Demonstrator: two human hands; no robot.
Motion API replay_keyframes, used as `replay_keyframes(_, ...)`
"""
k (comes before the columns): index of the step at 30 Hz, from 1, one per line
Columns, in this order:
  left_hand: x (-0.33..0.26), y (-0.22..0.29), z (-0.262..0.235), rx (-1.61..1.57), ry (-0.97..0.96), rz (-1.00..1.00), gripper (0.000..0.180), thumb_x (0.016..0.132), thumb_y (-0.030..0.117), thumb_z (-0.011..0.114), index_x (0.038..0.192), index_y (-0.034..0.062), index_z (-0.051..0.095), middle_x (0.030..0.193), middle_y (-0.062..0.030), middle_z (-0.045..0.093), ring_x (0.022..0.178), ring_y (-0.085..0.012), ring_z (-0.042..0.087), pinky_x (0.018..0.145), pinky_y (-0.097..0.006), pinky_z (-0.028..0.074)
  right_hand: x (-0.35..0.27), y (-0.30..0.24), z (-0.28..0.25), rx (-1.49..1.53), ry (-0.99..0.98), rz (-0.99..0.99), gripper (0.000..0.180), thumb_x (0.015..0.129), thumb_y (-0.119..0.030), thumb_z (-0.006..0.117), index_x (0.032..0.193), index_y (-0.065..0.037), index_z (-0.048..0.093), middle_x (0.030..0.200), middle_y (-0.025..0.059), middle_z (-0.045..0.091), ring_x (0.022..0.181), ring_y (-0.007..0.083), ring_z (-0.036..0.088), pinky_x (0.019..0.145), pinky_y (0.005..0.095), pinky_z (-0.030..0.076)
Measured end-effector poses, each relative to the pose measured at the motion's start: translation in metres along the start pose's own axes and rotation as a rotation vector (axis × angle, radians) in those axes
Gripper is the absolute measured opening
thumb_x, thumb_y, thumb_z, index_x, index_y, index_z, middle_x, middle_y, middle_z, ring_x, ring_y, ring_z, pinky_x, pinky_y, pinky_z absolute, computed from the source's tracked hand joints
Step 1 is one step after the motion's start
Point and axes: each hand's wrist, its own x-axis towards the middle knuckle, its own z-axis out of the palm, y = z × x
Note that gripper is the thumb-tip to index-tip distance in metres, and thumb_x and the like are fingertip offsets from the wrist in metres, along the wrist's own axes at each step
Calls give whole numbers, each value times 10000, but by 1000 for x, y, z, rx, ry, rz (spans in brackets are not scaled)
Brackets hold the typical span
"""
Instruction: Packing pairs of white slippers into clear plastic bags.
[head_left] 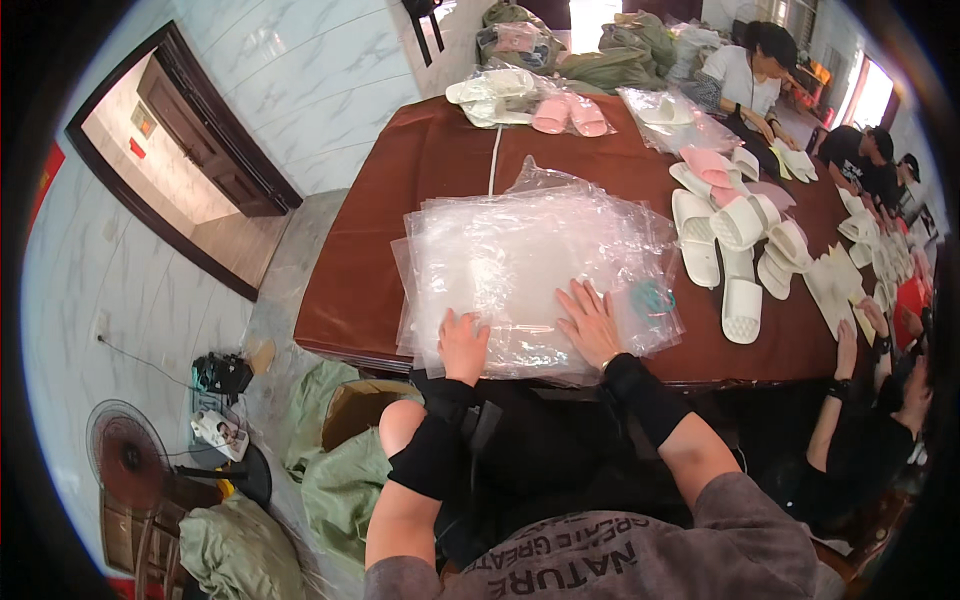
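Observation:
A thick stack of clear plastic bags (520, 255) lies in front of me on the brown-covered table (350, 260). My left hand (462, 345) rests on the near left part of the stack, its fingers spread apart. On the near right part, my right hand (592, 325) presses flat with fingers stretched out. Neither holds anything. Beside my right hand, a teal patch (652, 298) shows on or through the plastic; what it is I cannot make out. Black sleeves cover both wrists.
White slippers (740, 300) and pink slippers (708, 165) lie to the right. Bagged pink slippers (570, 114) sit at the far edge. A co-worker (765, 75) is at the far right; another person's hand (847, 345) is nearer. A fan (130, 455) and green sacks (345, 490) stand at left.

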Motion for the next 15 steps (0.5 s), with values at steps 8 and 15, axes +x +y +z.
replay_keyframes(8,28,4,9,-281,32,-124,562,808,317,656,1242,-2,495,1168,-188,546,1080,-380,492,903,-465,404,2,-3,1,-25,-21,17,506,917,-347,497,1386,-189,391,1466,133,292,1377,332,219,1094,577,135)
replay_keyframes(15,45,15,13,-2,66,-37,547,780,395,670,1185,50,543,1177,-134,533,1133,-337,460,880,-512,401,-4,12,6,-59,55,31,518,921,-366,481,1393,-178,381,1462,129,306,1372,326,238,1098,568,145)
